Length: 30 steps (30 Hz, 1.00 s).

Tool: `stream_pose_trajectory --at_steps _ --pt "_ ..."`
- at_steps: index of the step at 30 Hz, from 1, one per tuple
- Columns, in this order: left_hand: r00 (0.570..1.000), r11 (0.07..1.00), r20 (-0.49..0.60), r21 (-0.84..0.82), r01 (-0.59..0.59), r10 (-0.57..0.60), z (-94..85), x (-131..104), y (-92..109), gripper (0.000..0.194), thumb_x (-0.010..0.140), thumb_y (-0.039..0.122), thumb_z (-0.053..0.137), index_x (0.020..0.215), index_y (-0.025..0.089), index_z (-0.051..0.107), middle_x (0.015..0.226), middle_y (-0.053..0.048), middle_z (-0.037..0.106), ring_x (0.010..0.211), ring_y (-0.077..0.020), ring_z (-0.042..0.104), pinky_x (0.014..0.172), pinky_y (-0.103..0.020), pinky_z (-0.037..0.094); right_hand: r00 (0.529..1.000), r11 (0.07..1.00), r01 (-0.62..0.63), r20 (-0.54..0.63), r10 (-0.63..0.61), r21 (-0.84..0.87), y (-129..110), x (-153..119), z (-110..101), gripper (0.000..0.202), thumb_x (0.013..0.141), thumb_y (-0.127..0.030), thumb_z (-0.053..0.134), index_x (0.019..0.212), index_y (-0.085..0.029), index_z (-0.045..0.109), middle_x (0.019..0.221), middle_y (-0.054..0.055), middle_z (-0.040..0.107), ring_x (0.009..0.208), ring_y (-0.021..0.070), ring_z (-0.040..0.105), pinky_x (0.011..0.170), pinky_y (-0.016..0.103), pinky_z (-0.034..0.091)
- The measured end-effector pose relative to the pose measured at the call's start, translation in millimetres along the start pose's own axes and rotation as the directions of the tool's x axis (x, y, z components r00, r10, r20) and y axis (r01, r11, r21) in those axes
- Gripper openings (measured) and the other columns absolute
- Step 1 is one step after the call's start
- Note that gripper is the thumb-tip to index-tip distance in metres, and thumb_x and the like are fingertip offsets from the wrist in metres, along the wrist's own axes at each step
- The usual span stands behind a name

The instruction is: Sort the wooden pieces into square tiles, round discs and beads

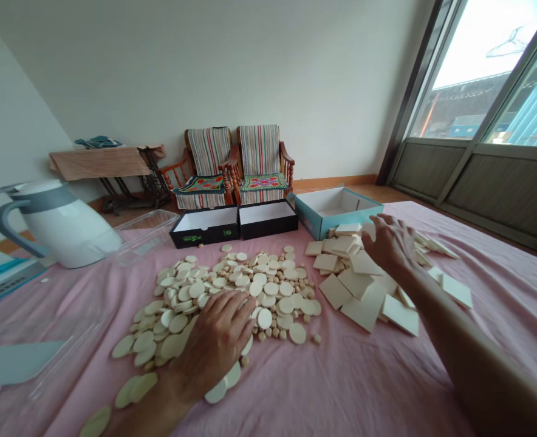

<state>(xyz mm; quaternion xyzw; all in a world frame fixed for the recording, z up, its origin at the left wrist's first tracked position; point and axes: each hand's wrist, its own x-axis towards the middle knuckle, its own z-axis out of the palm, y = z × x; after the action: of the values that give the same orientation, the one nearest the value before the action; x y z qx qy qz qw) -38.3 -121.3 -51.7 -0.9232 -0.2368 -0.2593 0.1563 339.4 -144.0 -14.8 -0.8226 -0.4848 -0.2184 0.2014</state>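
Left hand point(227, 318): palm down on the heap of round discs point(195, 289), fingers laid out loosely and unclenched (what lies beneath the palm is hidden).
Discs: left of centre on the pink cloth point(323, 388), around and under the left fingers, some beyond the fingertips and some trailing toward the near left corner. Being round, each has no long axis; the heap itself slants from near left to far right.
Small cubes point(275, 332): scattered among the discs, many just right of the left fingertips.
Right hand point(392, 243): over the far part of the square tiles point(362, 303), fingers bent and pointing away; their undersides are hidden, so I cannot tell whether they grasp one.
Tiles: toward the cloth's right edge, mostly left of and nearer than the right fingers, lying at mixed angles. The right hand is the nearer one to them, the left to the discs.
Boxes: the blue box point(311, 221) and two black boxes point(205, 235) near the far edge, the blue one just beyond the tiles.
Jug point(77, 233): toward the far left corner.
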Motion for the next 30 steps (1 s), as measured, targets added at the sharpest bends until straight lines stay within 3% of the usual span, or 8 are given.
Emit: stream_pose_trajectory --at_steps 2,5,8,11,17,21,26,30 --pt "1.000 1.000 0.015 -0.004 0.009 -0.009 -0.7 -0.2 0.8 0.026 0.090 0.021 0.047 0.111 0.019 0.062 0.109 -0.009 0.066 0.103 -0.0235 0.059 0.093 -0.043 0.047 0.997 0.990 0.069 -0.023 -0.067 0.119 -10.7 -4.3 3.3 0.042 0.086 -0.031 0.043 0.120 -0.013 0.059 0.123 0.017 0.058 0.108 0.0323 0.052 0.089 0.045 0.038" --pt "1.000 0.999 0.023 -0.029 0.021 -0.020 -3.3 0.2 0.3 0.025 0.090 0.023 0.049 0.111 0.018 0.062 0.110 -0.009 0.065 0.104 -0.0231 0.059 0.094 -0.043 0.047 0.968 0.904 0.211 0.047 -0.246 0.372 -39.5 -18.7 5.8 0.031 0.086 -0.028 0.044 0.104 -0.018 0.067 0.103 0.010 0.067 0.095 0.0240 0.060 0.085 0.035 0.043" --pt "1.000 0.998 -0.003 -0.053 0.030 -0.030 -9.0 0.6 -3.4 0.026 0.091 0.030 0.050 0.111 0.017 0.061 0.109 -0.010 0.066 0.103 -0.0233 0.059 0.094 -0.043 0.047 0.882 0.767 0.293 0.149 -0.448 0.571 -70.1 -40.7 8.4 0.026 0.086 -0.025 0.046 0.099 -0.020 0.068 0.099 0.007 0.069 0.091 0.0200 0.063 0.082 0.030 0.046" --pt "0.998 0.997 -0.019 -0.055 0.054 -0.056 -15.7 -0.2 -9.5 0.026 0.092 0.031 0.050 0.110 0.017 0.061 0.108 -0.010 0.066 0.104 -0.0232 0.059 0.095 -0.043 0.046 0.799 0.697 0.305 0.224 -0.559 0.649 -92.0 -63.5 12.2 0.033 0.087 -0.031 0.050 0.114 -0.019 0.064 0.112 0.009 0.067 0.101 0.0216 0.062 0.089 0.033 0.046" --pt "0.990 0.988 0.090 -0.101 0.117 -0.108 -15.7 -5.2 -18.1 0.030 0.091 0.037 0.052 0.113 0.017 0.060 0.112 -0.009 0.064 0.108 -0.0237 0.056 0.094 -0.042 0.046 0.719 0.612 0.411 0.173 -0.674 0.675 -111.6 -89.5 21.0 0.041 0.087 -0.028 0.052 0.126 -0.016 0.057 0.132 0.014 0.056 0.124 0.0262 0.048 0.103 0.043 0.037" --pt "0.985 0.981 0.127 -0.140 0.135 -0.118 -9.3 -8.2 -18.9 0.031 0.089 0.034 0.056 0.116 0.018 0.058 0.115 -0.009 0.062 0.110 -0.0240 0.054 0.096 -0.043 0.045 0.694 0.526 0.454 0.085 -0.715 0.719 -116.4 -92.5 17.8 0.028 0.086 -0.018 0.050 0.111 -0.019 0.063 0.122 0.010 0.062 0.116 0.0232 0.052 0.101 0.043 0.038" --pt "0.981 0.970 0.116 -0.168 0.175 -0.157 -6.5 -9.5 -25.0 0.026 0.090 0.032 0.054 0.111 0.017 0.059 0.110 -0.009 0.064 0.105 -0.0234 0.056 0.093 -0.042 0.045 0.681 0.543 0.420 0.144 -0.718 0.727 -116.5 -93.1 9.0 0.014 0.083 -0.012 0.049 0.085 -0.020 0.061 0.098 0.008 0.064 0.094 0.0208 0.057 0.086 0.036 0.045" --pt "0.977 0.961 0.094 -0.183 0.207 -0.193 -5.5 -9.8 -31.8 0.023 0.091 0.029 0.052 0.108 0.016 0.060 0.105 -0.008 0.065 0.102 -0.0222 0.057 0.093 -0.042 0.045 0.681 0.530 0.436 0.119 -0.723 0.727 -111.6 -96.1 14.2 0.019 0.083 -0.010 0.047 0.095 -0.019 0.058 0.102 0.009 0.061 0.097 0.0209 0.055 0.084 0.034 0.046"
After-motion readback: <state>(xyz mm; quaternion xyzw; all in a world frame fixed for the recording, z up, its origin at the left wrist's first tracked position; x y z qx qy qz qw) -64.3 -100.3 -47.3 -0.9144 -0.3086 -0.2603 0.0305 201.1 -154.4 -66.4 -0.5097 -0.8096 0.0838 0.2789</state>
